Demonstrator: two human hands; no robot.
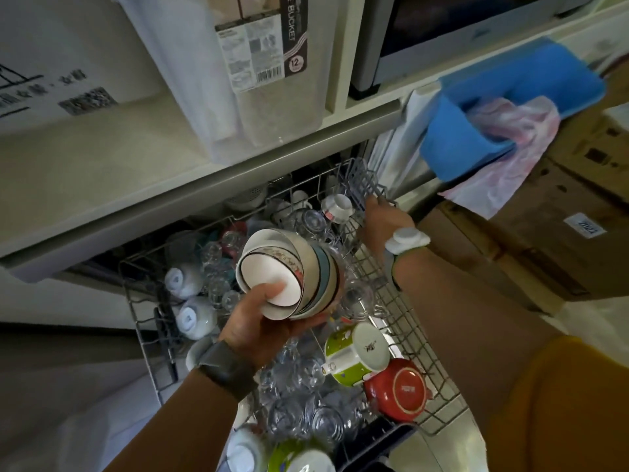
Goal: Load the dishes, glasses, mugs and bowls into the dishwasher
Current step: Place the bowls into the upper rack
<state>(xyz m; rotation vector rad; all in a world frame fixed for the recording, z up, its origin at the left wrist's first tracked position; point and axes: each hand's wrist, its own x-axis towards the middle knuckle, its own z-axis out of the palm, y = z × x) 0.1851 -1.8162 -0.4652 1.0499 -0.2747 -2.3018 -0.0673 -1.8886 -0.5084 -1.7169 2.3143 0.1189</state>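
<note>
Plainly the weak spot is the stack of bowls (pixel 289 274) at the centre of the frame: several nested bowls tipped on their side, carried by the left hand (pixel 263 327) alone. Its thumb (pixel 272 289) presses inside the innermost white bowl and the other fingers curl under the outer ones, so only that pinch keeps the stack together. If the thumb slackens or the wrist rolls further, I judge the outer bowls could slide off and drop onto the glasses (pixel 299 396) packed upside down directly below, and those look thin enough to chip or crack.

The right hand (pixel 383 219), right of centre, has its fingers clenched on the far edge of the upper rack (pixel 401 321), which stands pulled out of the dishwasher. A sharp tug or shove there would likely rattle everything in it, glass against glass.

Room is the other worry. This rack looks nearly full: white cups (pixel 185 301) along its left side, a green mug (pixel 354 352) and a red mug (pixel 398 390) lying at the lower right. Forcing bowls in here could knock the mugs against the glasses; whether a lower rack has space cannot be told from this view
</note>
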